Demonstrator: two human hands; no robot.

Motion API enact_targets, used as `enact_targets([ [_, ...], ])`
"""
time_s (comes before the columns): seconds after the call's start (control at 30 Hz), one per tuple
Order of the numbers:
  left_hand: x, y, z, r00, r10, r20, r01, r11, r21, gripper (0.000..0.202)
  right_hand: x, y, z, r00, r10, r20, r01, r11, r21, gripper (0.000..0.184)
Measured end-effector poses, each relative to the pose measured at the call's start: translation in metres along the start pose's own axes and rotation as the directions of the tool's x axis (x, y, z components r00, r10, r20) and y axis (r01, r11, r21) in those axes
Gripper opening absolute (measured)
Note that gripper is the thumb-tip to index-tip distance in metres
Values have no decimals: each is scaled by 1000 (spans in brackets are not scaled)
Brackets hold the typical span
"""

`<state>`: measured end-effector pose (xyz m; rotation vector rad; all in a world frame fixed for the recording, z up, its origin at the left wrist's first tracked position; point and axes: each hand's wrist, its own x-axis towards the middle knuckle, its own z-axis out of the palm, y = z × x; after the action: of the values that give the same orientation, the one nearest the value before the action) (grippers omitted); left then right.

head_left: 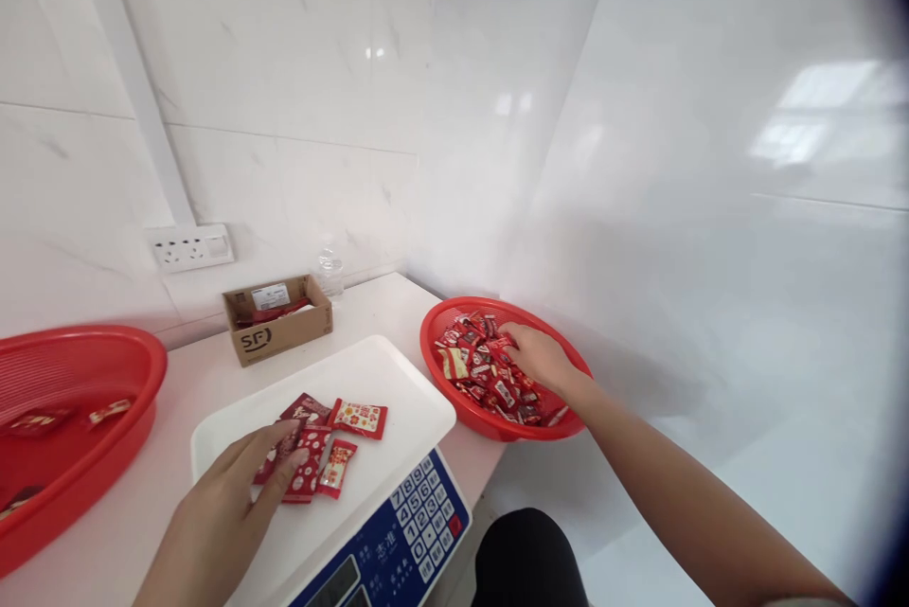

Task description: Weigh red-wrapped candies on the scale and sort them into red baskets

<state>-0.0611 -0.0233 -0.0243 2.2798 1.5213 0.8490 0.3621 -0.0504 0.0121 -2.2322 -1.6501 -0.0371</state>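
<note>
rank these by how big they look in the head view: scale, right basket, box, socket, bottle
Largest to smallest:
1. scale, partly cut off by the frame
2. right basket
3. box
4. socket
5. bottle

The left hand (231, 493), the right hand (538, 353) and the slender right forearm (660, 455) are bare. Plain black cloth (525, 579) covers a rounded knee (529, 541); a narrow sleeve edge (810, 602) borders that forearm.
</note>
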Motion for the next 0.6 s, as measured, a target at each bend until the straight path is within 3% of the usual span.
enact_targets([
  [0.17, -3, 12, -2, 989, 102, 104, -102, 995, 3, 37, -11, -58, -4, 988, -118, -96, 140, 950, 281, 32],
  [0.33, -5, 14, 0, 969, 60, 240, -79, 995, 69, 53, -26, -120, 18, 955, -294, 36, 215, 772, 598, 21],
  [0.5, -6, 11, 1, 954, 32, 299, -68, 992, 109, 62, -20, -162, 48, 905, -400, 147, 164, 645, 747, 18],
  [0.6, -7, 10, 3, 944, 32, 327, -73, 991, 113, 63, -5, -180, 61, 867, -432, 250, 94, 634, 768, 19],
])
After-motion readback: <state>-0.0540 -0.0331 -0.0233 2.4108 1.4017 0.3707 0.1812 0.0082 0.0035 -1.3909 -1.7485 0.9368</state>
